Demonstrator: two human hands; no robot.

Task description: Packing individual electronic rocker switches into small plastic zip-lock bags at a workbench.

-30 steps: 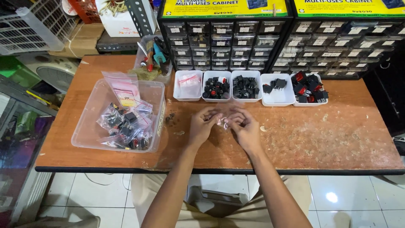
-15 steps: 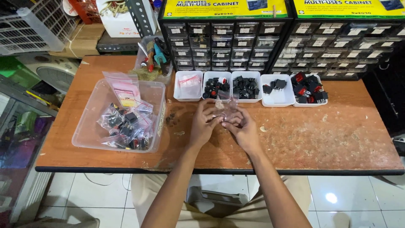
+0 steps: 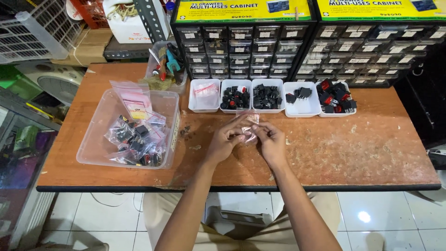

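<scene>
here, going from the left, a clear plastic bin point(image 3: 100, 139) on the worn wooden table point(image 3: 371, 148) holds small zip bags of dark parts, with a pink-tinted bag standing upright at its back. behind it sits a tub of hand tools point(image 3: 166, 65). five white trays point(image 3: 272, 95) line the table's far edge; the right ones hold black and red switches. yellow rectangular signs top two black drawer cabinets point(image 3: 241, 46), each drawer with a small white label. the left hand point(image 3: 225, 139) and right hand point(image 3: 271, 142) both pinch a small clear bag point(image 3: 250, 128) just above mid-table; its long axis looks tilted away toward the trays, though creasing blurs it.
</scene>
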